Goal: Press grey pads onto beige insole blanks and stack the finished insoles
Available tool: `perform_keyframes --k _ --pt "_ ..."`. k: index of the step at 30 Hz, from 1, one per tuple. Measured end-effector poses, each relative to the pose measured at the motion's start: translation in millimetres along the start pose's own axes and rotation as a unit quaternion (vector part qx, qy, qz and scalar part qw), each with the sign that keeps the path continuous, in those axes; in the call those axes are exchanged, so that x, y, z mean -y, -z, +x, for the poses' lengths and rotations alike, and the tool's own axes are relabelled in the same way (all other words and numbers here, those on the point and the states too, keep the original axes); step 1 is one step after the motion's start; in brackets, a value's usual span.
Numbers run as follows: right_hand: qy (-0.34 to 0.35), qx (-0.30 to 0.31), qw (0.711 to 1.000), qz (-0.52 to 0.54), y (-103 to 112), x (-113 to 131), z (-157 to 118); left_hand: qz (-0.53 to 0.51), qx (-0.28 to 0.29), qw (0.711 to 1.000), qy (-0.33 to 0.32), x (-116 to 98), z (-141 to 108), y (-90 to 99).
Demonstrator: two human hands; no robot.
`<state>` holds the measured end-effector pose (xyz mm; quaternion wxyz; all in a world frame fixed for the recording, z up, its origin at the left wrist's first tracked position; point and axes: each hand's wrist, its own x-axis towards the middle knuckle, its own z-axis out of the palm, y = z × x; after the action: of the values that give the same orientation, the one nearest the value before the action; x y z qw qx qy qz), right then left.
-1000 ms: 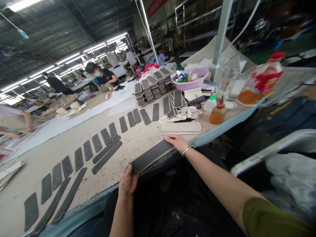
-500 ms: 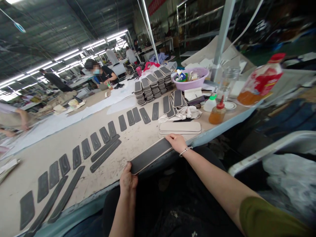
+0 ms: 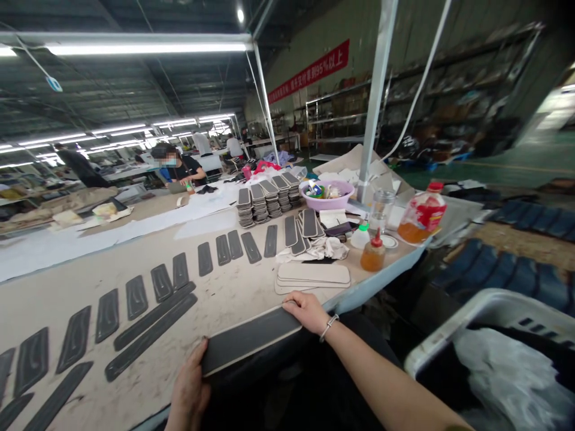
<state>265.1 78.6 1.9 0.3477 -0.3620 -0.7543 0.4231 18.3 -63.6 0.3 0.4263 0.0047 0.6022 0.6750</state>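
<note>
The left hand [image 3: 191, 378] and right hand [image 3: 309, 312] grip the two ends of a long dark gray strip [image 3: 250, 337] by the counter's [image 3: 238, 292] near edge, and it could fall if either slips.

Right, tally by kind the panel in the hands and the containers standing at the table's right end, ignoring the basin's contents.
Dark panel, held by the left hand and right hand: 1
Red-labelled bottle, green-capped bottle and red-nozzled bottle: 3 bottles
Glass jar: 1
Purple basin: 1
Total: 6
</note>
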Motion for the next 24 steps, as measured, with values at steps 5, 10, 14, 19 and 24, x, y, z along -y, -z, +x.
perform_keyframes --k 5,10,14,19,24 --pt "0.000 -0.039 0.999 -0.037 -3.1 4.1 -2.9 -0.097 0.096 0.990 -0.043 2.8 0.4 -10.1" --pt "0.001 -0.026 0.999 -0.044 -10.9 3.8 -4.9 -0.179 0.068 0.980 -0.057 6.8 12.3 -5.0" --pt "-0.039 0.052 0.998 -0.022 -13.8 3.3 -4.3 -0.195 0.030 0.977 -0.076 3.8 18.6 2.7" --pt "-0.068 0.174 0.981 0.043 -15.0 3.3 -6.4 -0.186 0.018 0.979 -0.085 3.1 20.1 6.1" --pt "-0.113 0.167 0.977 0.072 -17.4 6.0 -8.1 -0.186 -0.036 0.980 -0.059 6.7 23.9 1.9"
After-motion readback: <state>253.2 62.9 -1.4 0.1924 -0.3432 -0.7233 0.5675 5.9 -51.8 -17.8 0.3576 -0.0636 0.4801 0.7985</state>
